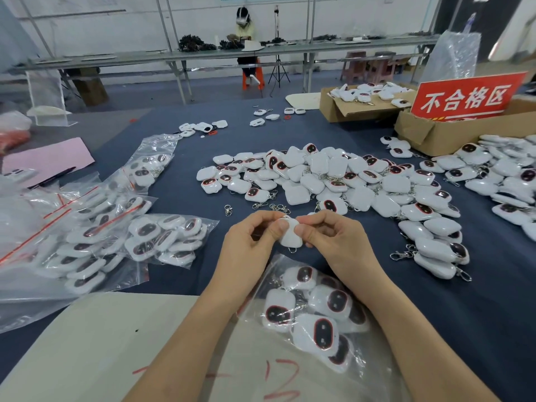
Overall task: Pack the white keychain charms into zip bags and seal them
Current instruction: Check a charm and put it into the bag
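One white charm (290, 235) pinched btwn L hand (251, 240), R hand (333, 237); just beyond part-filled zip bag (269, 266)

A white charm (290, 235), plain back up, is pinched by the left hand (249, 242) and right hand (327, 239) above a clear zip bag (269, 274) holding a few charms. A heap of loose charms (333, 181) lies behind on the tabletop (185, 198), with full bags (203, 227) at the left.

We see bright, even overhead light, soft shadows, glare on the plastic bags (95, 227), and bowed, blurred edges.
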The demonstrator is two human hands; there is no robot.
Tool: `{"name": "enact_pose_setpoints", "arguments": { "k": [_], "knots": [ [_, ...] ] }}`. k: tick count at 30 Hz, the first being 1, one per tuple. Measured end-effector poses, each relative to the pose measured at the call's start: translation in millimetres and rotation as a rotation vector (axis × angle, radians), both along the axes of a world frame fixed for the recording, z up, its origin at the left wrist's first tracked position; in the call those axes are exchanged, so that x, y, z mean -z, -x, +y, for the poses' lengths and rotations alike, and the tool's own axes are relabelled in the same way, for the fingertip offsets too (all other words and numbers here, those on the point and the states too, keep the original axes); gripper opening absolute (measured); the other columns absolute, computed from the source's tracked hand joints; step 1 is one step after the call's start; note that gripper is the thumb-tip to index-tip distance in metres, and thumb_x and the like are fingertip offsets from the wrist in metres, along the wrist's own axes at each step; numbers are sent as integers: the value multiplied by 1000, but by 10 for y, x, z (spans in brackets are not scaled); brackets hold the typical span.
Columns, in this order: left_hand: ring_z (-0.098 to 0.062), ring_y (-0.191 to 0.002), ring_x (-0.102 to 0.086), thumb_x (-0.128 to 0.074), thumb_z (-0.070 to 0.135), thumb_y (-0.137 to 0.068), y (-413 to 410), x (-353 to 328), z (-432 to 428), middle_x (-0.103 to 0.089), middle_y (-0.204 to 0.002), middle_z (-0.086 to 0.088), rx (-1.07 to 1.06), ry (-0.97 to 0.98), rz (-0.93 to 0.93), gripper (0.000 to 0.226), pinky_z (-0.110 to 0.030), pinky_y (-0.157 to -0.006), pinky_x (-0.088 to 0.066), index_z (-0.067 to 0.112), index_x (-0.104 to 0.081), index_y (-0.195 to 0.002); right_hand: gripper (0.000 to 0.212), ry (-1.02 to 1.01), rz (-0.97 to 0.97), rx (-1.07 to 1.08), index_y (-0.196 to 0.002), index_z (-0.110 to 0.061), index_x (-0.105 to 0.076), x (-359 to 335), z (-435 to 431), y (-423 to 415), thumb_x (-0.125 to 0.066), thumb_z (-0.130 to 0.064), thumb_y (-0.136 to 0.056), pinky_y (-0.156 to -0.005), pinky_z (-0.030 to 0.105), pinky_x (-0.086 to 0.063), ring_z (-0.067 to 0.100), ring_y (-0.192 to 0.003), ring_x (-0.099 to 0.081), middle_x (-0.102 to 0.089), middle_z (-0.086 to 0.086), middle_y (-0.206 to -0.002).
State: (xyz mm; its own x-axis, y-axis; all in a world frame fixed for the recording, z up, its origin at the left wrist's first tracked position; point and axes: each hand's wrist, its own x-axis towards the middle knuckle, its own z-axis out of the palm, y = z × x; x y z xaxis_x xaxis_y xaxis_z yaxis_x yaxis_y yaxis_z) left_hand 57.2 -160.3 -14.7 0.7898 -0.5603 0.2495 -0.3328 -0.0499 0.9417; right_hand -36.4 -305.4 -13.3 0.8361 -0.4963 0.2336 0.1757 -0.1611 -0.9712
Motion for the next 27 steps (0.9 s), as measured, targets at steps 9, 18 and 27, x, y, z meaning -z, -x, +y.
{"name": "enact_pose_setpoints", "arguments": {
  "k": [9,18,27],
  "knots": [
    [-13,-89,-68,-65,34,-95,-71,-271,63,-77,-103,-4,109,110,261,28,-25,-82,-57,18,-73,-116,32,116,-172,-37,-88,-40,-78,-197,145,3,-75,-8,-86,-80,11,-52,2,-91,-71,-77,-13,-94],
    [-10,-86,-69,-64,7,-98,-520,-387,643,-79,-97,-3,174,-394,214,16,-20,-72,-58,16,-73,-109,32,365,188,-199,-122,-51,-57,-13,159,-24,-54,-26,-102,-90,17,-51,-9,-102,-61,-66,-27,-110],
    [-16,-88,-69,-65,9,-95,-484,-379,676,-75,-105,-19,425,-367,371,24,-23,-74,-56,11,-67,-119,30,455,343,-390,-95,-62,-65,11,133,-45,-57,-34,-100,-99,21,-42,-9,-113,-55,-62,-29,-116]
  ]
}}
